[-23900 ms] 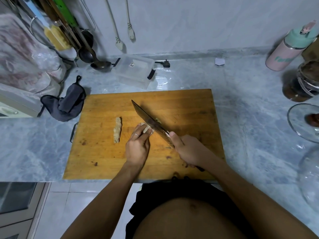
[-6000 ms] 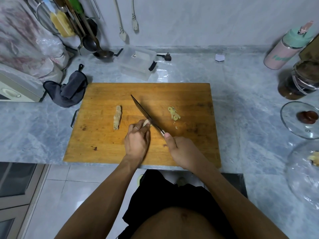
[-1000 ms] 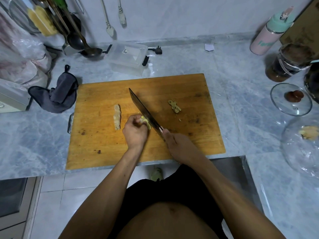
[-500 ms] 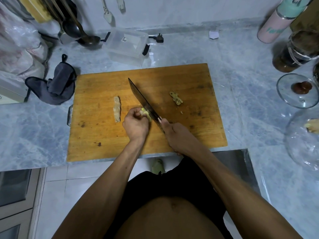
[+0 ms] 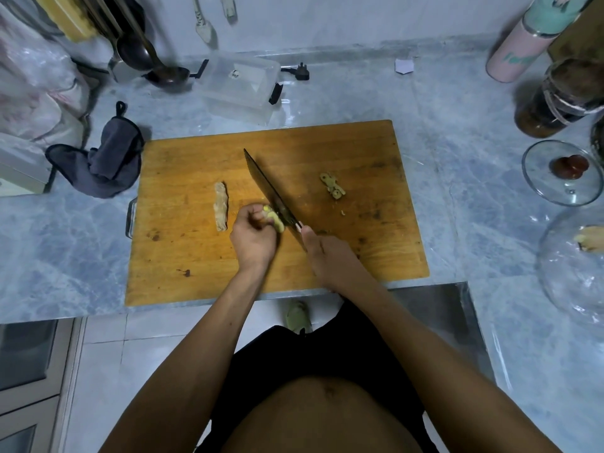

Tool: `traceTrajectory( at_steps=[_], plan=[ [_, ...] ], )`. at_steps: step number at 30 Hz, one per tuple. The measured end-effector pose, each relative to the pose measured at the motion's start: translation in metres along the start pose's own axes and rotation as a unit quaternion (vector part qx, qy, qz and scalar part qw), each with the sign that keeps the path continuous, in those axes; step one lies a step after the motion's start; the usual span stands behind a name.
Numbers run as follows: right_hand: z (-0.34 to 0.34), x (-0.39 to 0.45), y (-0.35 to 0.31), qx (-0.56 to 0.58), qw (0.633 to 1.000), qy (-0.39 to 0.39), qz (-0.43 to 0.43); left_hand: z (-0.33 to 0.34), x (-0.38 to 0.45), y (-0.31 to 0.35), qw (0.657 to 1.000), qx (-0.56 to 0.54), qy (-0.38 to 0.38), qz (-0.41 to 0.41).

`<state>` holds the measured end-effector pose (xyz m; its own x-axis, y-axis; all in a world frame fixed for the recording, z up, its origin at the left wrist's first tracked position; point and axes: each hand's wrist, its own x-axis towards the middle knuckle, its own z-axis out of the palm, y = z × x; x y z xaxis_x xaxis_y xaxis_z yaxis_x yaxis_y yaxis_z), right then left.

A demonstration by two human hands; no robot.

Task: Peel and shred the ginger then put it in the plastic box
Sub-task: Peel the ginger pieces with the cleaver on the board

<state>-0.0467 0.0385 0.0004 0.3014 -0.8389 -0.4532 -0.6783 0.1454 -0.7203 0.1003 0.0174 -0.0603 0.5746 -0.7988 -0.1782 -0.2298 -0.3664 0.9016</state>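
Observation:
On the wooden cutting board (image 5: 359, 152), my left hand (image 5: 253, 237) grips a pale yellow piece of ginger (image 5: 276, 220) with curled fingers. My right hand (image 5: 330, 256) holds the handle of a dark cleaver (image 5: 269, 189), whose blade runs diagonally up-left and lies against the ginger's right side. An unpeeled ginger stick (image 5: 221, 206) lies just left of my left hand. A small heap of ginger trimmings (image 5: 332, 186) sits to the right of the blade. The clear plastic box (image 5: 242, 83) stands on the counter behind the board.
A dark cloth (image 5: 104, 155) lies left of the board. A ladle (image 5: 163, 73) and hanging utensils are at the back left. At right stand a pink-green bottle (image 5: 519, 44), a dark jar (image 5: 555, 96), a glass lid (image 5: 562, 171) and a glass bowl (image 5: 575, 266).
Since a second ago the view has shifted slightly. My left hand keeps the ginger against the blade and has turned a little; the cleaver stays in nearly the same place.

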Motion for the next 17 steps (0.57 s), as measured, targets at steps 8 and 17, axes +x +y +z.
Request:
traceTrajectory(
  at_steps=[8,17],
  plan=[
    [-0.022,-0.013,0.024,0.039,0.999,0.038,0.009,-0.015,0.007,-0.022,0.999,-0.018,-0.049,0.0],
    [-0.022,-0.014,0.018,0.032,0.999,0.034,-0.012,-0.031,0.005,-0.013,0.991,0.09,-0.064,0.08]
  ],
)
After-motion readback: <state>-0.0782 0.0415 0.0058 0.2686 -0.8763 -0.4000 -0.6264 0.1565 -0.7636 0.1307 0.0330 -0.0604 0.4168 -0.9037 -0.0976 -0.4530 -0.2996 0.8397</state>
